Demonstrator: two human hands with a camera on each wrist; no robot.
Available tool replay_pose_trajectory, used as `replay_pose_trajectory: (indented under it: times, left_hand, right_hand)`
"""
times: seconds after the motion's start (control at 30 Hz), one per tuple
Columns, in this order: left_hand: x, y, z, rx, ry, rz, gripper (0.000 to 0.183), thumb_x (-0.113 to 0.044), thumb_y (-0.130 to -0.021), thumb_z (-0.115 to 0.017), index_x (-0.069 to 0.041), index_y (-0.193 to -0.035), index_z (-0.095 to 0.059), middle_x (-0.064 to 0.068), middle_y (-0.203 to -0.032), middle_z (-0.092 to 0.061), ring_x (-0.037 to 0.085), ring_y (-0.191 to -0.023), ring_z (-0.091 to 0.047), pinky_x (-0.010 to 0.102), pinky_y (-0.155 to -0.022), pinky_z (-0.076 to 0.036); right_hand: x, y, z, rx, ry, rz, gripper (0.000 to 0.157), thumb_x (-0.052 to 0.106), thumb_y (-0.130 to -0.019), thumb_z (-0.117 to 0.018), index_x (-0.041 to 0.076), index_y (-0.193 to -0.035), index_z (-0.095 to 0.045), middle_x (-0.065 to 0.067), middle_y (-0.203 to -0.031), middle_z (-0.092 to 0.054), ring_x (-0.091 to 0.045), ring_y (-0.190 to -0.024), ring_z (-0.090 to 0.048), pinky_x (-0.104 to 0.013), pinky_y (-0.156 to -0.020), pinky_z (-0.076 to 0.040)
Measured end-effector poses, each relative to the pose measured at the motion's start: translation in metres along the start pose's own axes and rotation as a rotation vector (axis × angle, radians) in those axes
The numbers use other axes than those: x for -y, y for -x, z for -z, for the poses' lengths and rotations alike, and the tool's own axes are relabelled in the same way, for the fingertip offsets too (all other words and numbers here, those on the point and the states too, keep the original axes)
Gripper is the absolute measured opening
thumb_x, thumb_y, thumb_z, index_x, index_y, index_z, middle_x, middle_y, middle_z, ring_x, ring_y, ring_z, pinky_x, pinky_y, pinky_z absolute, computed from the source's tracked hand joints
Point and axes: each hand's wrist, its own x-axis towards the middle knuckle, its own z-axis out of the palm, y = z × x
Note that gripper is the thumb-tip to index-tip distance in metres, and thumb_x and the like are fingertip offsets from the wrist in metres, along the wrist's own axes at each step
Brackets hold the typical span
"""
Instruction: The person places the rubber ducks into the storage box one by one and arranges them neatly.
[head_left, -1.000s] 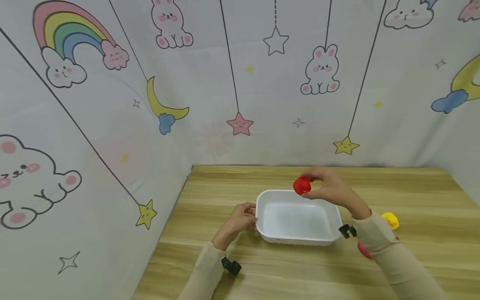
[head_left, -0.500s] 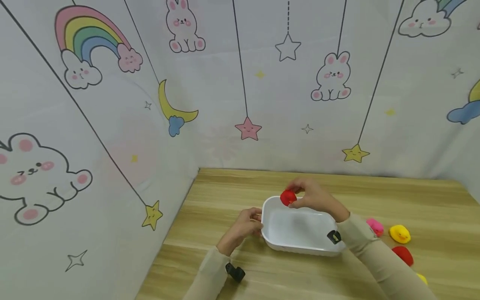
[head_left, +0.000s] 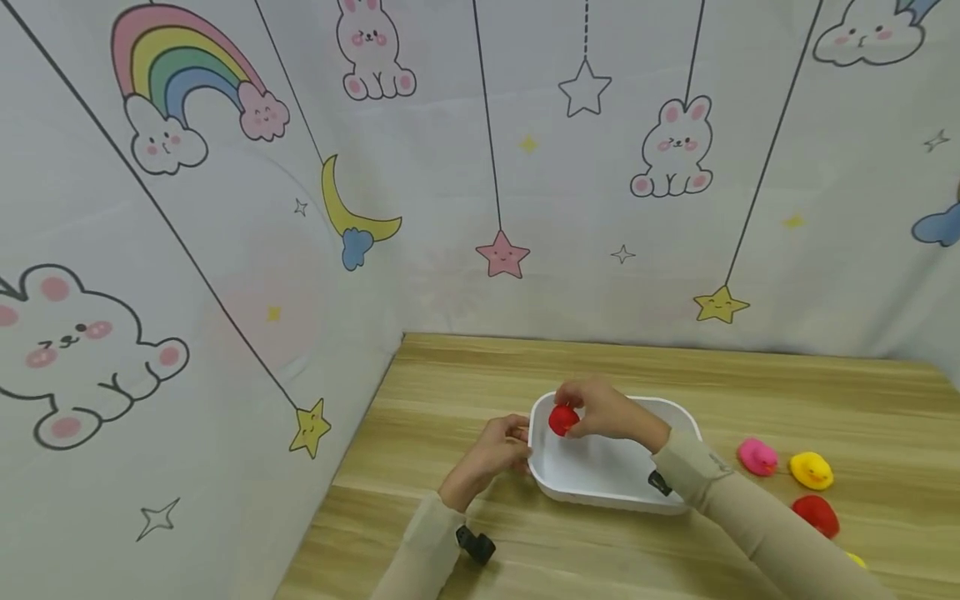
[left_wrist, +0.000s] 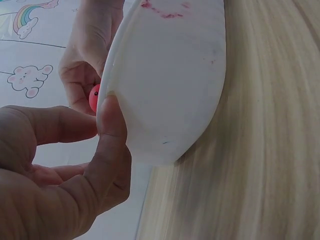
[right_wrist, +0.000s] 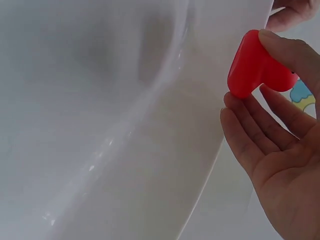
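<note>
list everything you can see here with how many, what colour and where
table: 1, wood-toned, under everything
tray: 1, white, on the table
smudges: a few, reddish, on the tray's outer wall
held toy: 1, red, at the tray's left end
pink duck: 1, pink, right of the tray
yellow duck: 1, yellow, right of the pink duck
rounded object: 1, red, below the yellow duck in the head view
mostly hidden object: 1, yellow, behind the right sleeve
backdrop: white, cartoon-printed, around the table
wrist devices: 2, black, one per cuff
sleeves: 2, cream, on both arms
left hand: 1, bare, pinching the tray's left rim
right hand: 1, bare, gripping the held toy
</note>
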Motion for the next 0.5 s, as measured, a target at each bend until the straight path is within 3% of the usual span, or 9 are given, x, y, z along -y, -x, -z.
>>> replay_pose_trajectory:
  times: [0.33,0.5]
  left_hand:
    - [-0.001,0.003,0.0,0.015,0.013,-0.013,0.052,0.013,-0.08,-0.057,0.019,-0.131,-0.05,0.027,-0.101,-0.059,0.016,-0.071,-0.06,0.044,-0.068,-0.064]
    - [-0.001,0.001,-0.001,0.009,0.023,0.002,0.053,0.013,-0.08,-0.057,0.017,-0.132,-0.051,0.019,-0.097,-0.058,0.015,-0.071,-0.06,0.044,-0.069,-0.064]
  right_hand:
    - [-0.006,-0.001,-0.014,0.021,0.061,0.032,0.037,0.002,-0.075,-0.084,0.0,-0.109,-0.069,-0.001,-0.098,-0.069,-0.018,-0.088,-0.062,-0.038,-0.082,-0.06]
    - [-0.011,-0.001,-0.02,0.032,0.089,0.006,0.041,0.004,-0.075,-0.087,-0.001,-0.112,-0.069,-0.002,-0.099,-0.068,-0.016,-0.087,-0.06,-0.033,-0.08,-0.059]
